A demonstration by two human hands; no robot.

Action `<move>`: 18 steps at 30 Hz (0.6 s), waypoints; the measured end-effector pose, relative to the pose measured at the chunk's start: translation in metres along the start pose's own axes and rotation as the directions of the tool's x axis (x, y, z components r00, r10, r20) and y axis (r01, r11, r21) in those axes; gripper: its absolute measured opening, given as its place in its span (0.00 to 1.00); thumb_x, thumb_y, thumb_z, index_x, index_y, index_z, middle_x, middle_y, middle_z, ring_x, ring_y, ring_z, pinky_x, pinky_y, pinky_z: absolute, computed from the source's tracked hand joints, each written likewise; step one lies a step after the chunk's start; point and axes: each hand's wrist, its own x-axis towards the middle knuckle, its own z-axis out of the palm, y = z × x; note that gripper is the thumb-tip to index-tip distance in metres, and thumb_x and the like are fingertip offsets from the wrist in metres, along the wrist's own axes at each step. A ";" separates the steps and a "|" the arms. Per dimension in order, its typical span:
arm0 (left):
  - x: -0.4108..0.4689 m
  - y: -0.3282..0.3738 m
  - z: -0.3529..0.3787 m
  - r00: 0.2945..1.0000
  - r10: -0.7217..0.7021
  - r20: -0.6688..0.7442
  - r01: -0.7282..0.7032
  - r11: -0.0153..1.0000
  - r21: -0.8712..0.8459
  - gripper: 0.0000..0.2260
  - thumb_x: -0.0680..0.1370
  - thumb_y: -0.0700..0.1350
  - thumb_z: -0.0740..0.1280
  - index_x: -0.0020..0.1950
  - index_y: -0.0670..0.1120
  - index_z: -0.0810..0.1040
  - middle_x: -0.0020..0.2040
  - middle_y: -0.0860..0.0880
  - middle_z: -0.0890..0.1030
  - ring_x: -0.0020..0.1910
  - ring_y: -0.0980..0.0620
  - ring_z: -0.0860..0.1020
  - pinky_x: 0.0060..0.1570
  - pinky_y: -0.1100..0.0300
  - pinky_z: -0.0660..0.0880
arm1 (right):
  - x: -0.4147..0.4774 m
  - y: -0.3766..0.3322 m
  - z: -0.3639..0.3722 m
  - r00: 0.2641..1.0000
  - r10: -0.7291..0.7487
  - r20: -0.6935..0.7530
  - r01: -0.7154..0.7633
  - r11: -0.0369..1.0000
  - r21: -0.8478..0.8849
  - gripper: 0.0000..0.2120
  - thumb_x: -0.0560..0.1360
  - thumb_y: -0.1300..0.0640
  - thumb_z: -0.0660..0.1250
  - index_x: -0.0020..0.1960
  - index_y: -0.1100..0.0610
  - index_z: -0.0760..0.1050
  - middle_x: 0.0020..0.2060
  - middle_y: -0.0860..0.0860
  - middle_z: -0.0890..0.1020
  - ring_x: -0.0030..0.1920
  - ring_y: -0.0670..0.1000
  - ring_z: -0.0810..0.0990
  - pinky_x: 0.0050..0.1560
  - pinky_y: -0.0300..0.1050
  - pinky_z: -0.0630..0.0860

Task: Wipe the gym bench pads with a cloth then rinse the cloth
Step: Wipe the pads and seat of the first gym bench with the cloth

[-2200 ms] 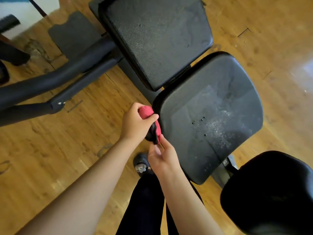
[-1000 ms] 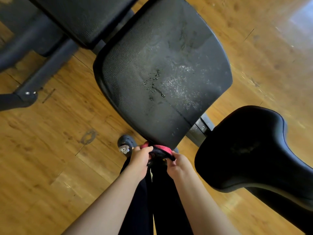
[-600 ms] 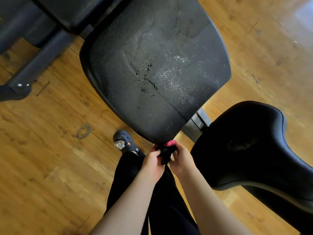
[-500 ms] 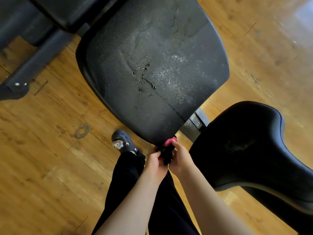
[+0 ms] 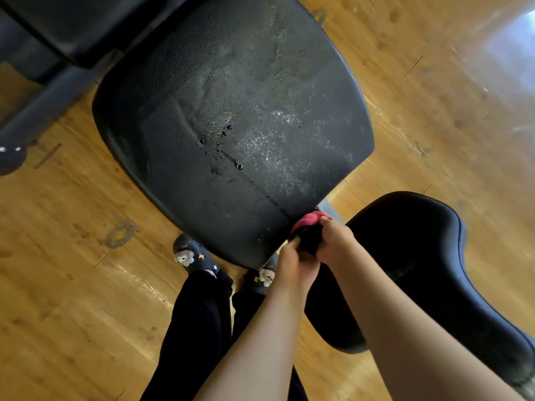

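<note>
Both the left hand (image 5: 295, 266) and right hand (image 5: 335, 241) grip a bunched pink-and-black cloth (image 5: 308, 227) against the near corner of the wet black textured seat pad (image 5: 231, 125).

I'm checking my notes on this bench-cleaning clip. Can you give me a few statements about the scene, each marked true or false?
1. The left hand and right hand both grip the cloth. True.
2. Water droplets sit on the seat pad. True.
3. The cloth lies spread flat across the seat pad's middle. False: it is bunched at the pad's near corner.
4. The floor is grey tile. False: it is wooden planks.
</note>
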 end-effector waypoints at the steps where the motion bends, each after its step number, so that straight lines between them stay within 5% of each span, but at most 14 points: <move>1: 0.005 -0.003 0.006 1.000 0.003 0.005 -0.003 1.000 0.025 0.20 0.83 0.40 0.50 0.43 0.32 0.77 0.36 0.34 0.82 0.42 0.39 0.79 0.45 0.50 0.74 | 0.007 -0.007 -0.002 1.000 0.005 0.000 -0.005 1.000 0.003 0.17 0.82 0.66 0.48 0.42 0.63 0.71 0.33 0.59 0.75 0.31 0.56 0.73 0.31 0.47 0.73; 4: 0.024 -0.009 0.019 1.000 0.016 0.021 -0.018 0.995 0.100 0.17 0.83 0.40 0.50 0.48 0.33 0.75 0.37 0.36 0.83 0.45 0.40 0.77 0.42 0.52 0.77 | 0.025 -0.023 -0.005 0.999 0.030 -0.025 -0.030 1.000 0.011 0.14 0.82 0.61 0.50 0.50 0.62 0.74 0.37 0.59 0.78 0.34 0.55 0.77 0.39 0.49 0.78; 7: 0.040 -0.013 0.033 1.000 0.010 0.010 -0.012 0.987 0.159 0.16 0.83 0.40 0.51 0.50 0.35 0.75 0.36 0.37 0.83 0.46 0.42 0.77 0.36 0.56 0.79 | 0.039 -0.040 -0.009 1.000 0.015 -0.017 -0.014 0.998 0.061 0.15 0.83 0.60 0.51 0.43 0.60 0.73 0.27 0.55 0.77 0.24 0.52 0.77 0.37 0.49 0.75; 11: 0.051 -0.022 0.059 0.999 -0.025 0.024 0.019 0.976 0.217 0.17 0.83 0.41 0.50 0.47 0.35 0.76 0.34 0.39 0.83 0.45 0.42 0.76 0.44 0.55 0.74 | 0.048 -0.068 -0.009 0.999 -0.030 0.035 0.026 0.991 0.129 0.19 0.83 0.61 0.49 0.37 0.60 0.70 0.19 0.53 0.74 0.18 0.50 0.73 0.35 0.49 0.74; 16: 0.070 -0.039 0.102 0.994 -0.051 0.096 0.019 0.951 0.309 0.17 0.84 0.42 0.49 0.50 0.37 0.76 0.40 0.41 0.83 0.47 0.45 0.76 0.46 0.57 0.74 | 0.057 -0.109 -0.015 0.986 -0.159 0.048 0.148 0.972 0.181 0.17 0.83 0.62 0.46 0.43 0.63 0.70 0.28 0.58 0.76 0.28 0.55 0.75 0.33 0.45 0.73; 18: 0.076 -0.045 0.116 0.991 -0.068 0.112 0.028 0.945 0.327 0.17 0.84 0.43 0.49 0.50 0.38 0.76 0.41 0.42 0.83 0.47 0.45 0.77 0.46 0.57 0.75 | 0.059 -0.122 -0.017 0.985 -0.172 0.021 0.166 0.968 0.188 0.17 0.83 0.62 0.47 0.42 0.61 0.71 0.26 0.55 0.77 0.24 0.53 0.75 0.30 0.43 0.73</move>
